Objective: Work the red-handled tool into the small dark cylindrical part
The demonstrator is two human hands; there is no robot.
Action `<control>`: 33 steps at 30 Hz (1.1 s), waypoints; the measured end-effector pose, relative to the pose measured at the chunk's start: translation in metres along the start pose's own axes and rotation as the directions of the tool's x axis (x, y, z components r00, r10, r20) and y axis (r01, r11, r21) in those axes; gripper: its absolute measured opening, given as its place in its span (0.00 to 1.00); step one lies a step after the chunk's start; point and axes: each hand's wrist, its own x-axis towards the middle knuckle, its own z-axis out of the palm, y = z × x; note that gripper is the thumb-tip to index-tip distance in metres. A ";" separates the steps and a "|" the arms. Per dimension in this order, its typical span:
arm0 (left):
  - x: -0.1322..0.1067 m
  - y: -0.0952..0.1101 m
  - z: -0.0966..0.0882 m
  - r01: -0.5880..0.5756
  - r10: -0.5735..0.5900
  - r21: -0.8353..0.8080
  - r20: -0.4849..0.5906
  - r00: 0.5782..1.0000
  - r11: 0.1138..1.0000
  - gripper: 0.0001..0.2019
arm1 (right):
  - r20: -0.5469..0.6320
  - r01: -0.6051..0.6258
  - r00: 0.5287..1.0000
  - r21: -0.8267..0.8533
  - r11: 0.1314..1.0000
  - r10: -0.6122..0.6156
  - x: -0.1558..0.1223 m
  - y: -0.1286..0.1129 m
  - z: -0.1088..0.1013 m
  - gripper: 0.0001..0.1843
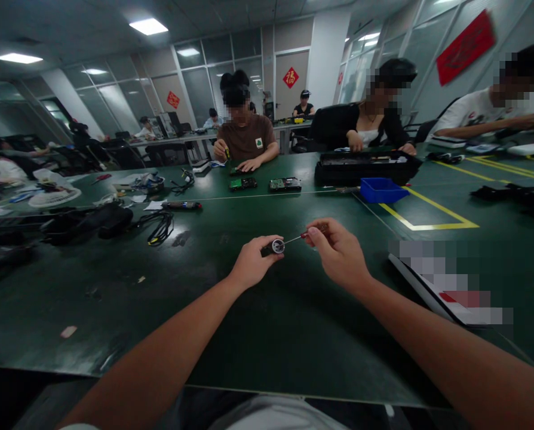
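The dark cylinder (276,246) sits just above the table, its pale-rimmed round end turned this way, gripped between the thumb and fingers of the left hand (254,260). The right hand (338,254) pinches a thin-shafted tool (303,235) whose shaft slants to that open end; whether it touches anything inside, I can't tell. I'd call the work midway: the end stands uncovered, the tool is at its mouth, and nothing looks finished; what remains inside is too small to make out. Around them spreads the green table (258,340), with a coiled black cable (162,230) leftward and a blue tray (386,192) farther off on the right. Opposite, a co-worker in a brown shirt (263,130) wears a small pale badge I can't read. Behind, a red diamond sign (290,77) reads 福; the larger red banner (466,48) is illegible from here, and I spot no brand.
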 end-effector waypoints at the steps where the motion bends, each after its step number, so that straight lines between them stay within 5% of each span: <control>1: 0.000 0.000 0.000 -0.005 0.005 0.012 0.002 1.000 1.000 0.19 | 0.000 0.000 1.000 -0.038 0.999 0.000 0.000 -0.002 -0.001 0.12; 7: 0.000 0.000 -0.002 -0.029 0.030 0.072 -0.011 0.999 0.997 0.20 | -0.069 0.011 0.997 -0.252 0.968 -0.030 0.001 -0.010 -0.003 0.21; 23: 0.001 -0.001 -0.003 -0.027 0.029 0.080 -0.026 0.999 0.996 0.20 | 0.152 0.110 0.985 -0.151 0.982 -0.087 -0.001 -0.010 -0.004 0.08; 28: 0.000 -0.001 -0.003 -0.042 0.043 0.084 -0.014 0.999 0.996 0.20 | 0.134 0.058 0.991 -0.230 0.972 -0.027 0.000 -0.013 -0.005 0.17; 33: 0.000 -0.001 -0.003 -0.056 0.057 0.096 -0.014 0.998 0.994 0.20 | 0.081 0.028 0.997 -0.163 0.986 -0.015 -0.003 -0.012 -0.003 0.13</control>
